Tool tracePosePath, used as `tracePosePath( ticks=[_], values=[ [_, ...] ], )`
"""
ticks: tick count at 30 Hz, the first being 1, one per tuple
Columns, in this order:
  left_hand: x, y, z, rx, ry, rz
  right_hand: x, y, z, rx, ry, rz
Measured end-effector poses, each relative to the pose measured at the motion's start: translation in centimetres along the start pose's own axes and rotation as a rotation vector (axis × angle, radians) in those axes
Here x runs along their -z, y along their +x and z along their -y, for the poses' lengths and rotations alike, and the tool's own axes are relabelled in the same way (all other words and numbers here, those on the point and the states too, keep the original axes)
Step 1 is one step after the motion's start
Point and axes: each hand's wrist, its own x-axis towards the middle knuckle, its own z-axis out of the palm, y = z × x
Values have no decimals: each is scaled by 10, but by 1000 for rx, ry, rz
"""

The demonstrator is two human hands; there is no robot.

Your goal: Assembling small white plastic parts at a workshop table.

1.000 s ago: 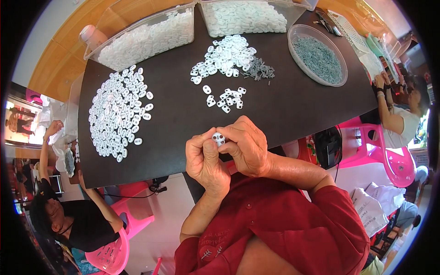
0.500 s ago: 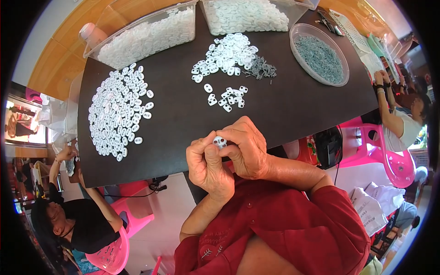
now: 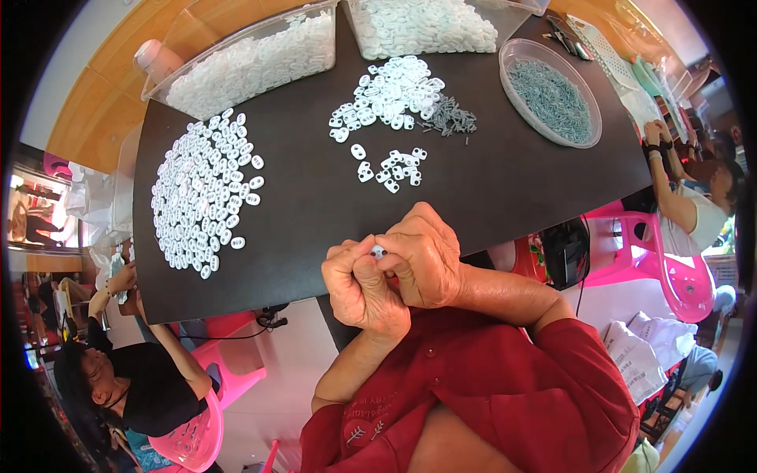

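Slightly lower now, a small white piece [image 3: 378,252] is pinched by the left hand [image 3: 361,288] and right hand [image 3: 424,262], fingertips hiding more of it. Loose white parts [image 3: 398,171] lie at twelve o'clock, grey pins [image 3: 451,119] at one.

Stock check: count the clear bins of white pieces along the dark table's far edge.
2: left bin at far left, right bin at far centre. Others may be hidden.
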Motion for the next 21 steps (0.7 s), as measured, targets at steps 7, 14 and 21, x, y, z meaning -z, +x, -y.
tracePosePath(
  ticks=[7, 14, 21],
  values=[
    [0, 11, 7, -17, 10, -17, 0, 13, -1, -62, 41, -25],
    [8, 14, -3, 296, -34, 122, 21, 19, -16, -76, -22, 52],
    [34, 23, -4, 439, 55, 186, 62, 119, -80, 238, -335, 10]
  ],
)
